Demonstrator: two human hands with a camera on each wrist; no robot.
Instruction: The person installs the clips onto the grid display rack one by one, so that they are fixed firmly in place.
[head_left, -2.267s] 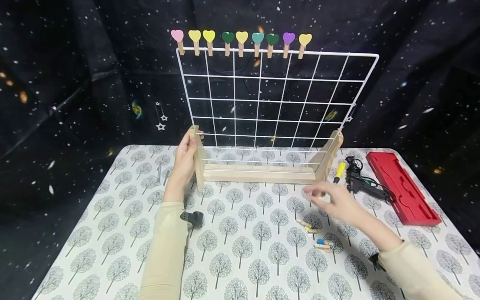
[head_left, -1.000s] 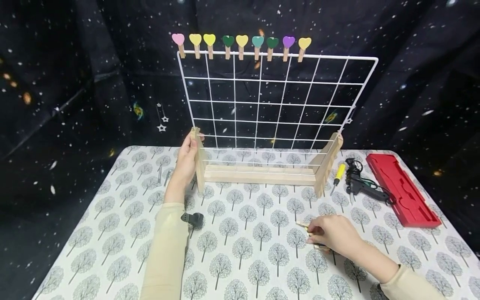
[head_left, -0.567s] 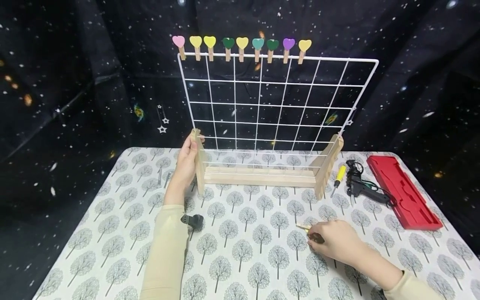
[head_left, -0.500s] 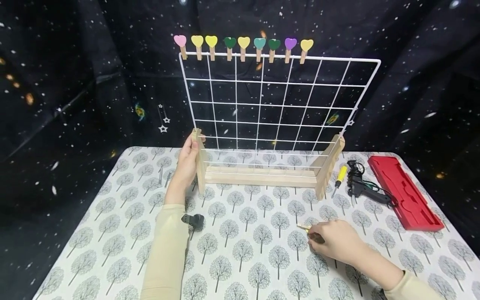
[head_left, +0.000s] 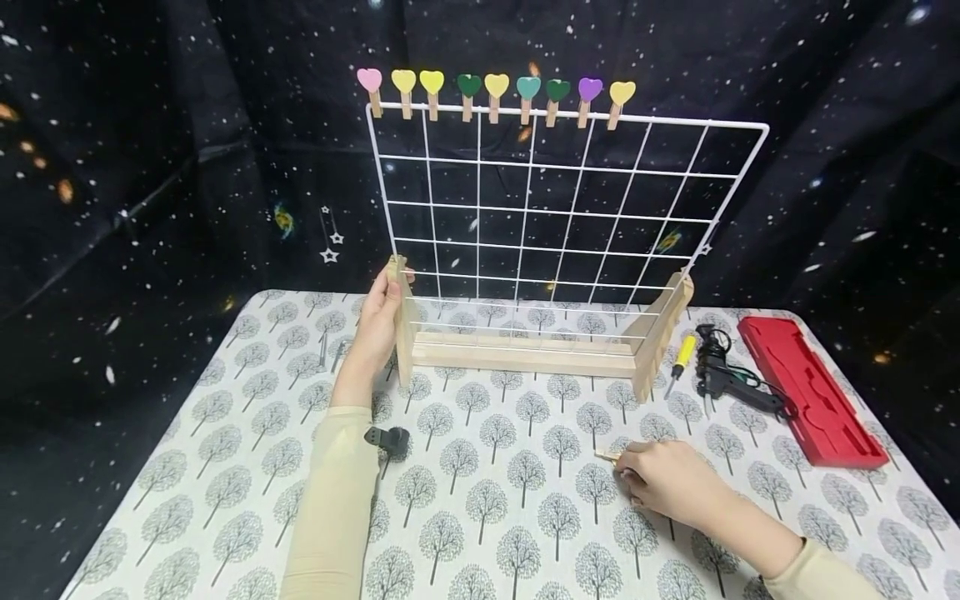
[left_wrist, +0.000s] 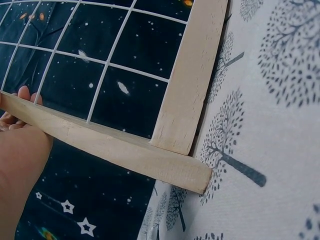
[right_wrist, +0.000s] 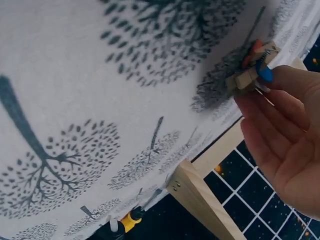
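Small wooden clothespins (right_wrist: 245, 79) are pinched between thumb and fingers of the right hand (head_left: 675, 483), low over the worktop (head_left: 465, 567), in front of the stand's right end; an orange and a blue piece are seen among them in the right wrist view, though how many are held cannot be told. One clothespin end (head_left: 606, 456) is seen poking out beside the fingertips, pointing leftward. The left upright (head_left: 405, 350) of the wooden stand is grasped near its top by the left hand (head_left: 375, 327), with fingers wrapped around it. By the white wire grid (head_left: 478, 162), nine heart-topped clothespins (head_left: 497, 85) are carried along the top edge, the right end of which is left bare. The clothespins can be judged very light and stiff, with a springy resistance; the painted hearts may be slightly slippery and could be knocked loose if pulled. Each is best taken singly by the two legs at the heart end, where the spring can be squeezed. The grid is likely thin but rigid, so the stand is best steadied by its thick wooden upright, as is done here.
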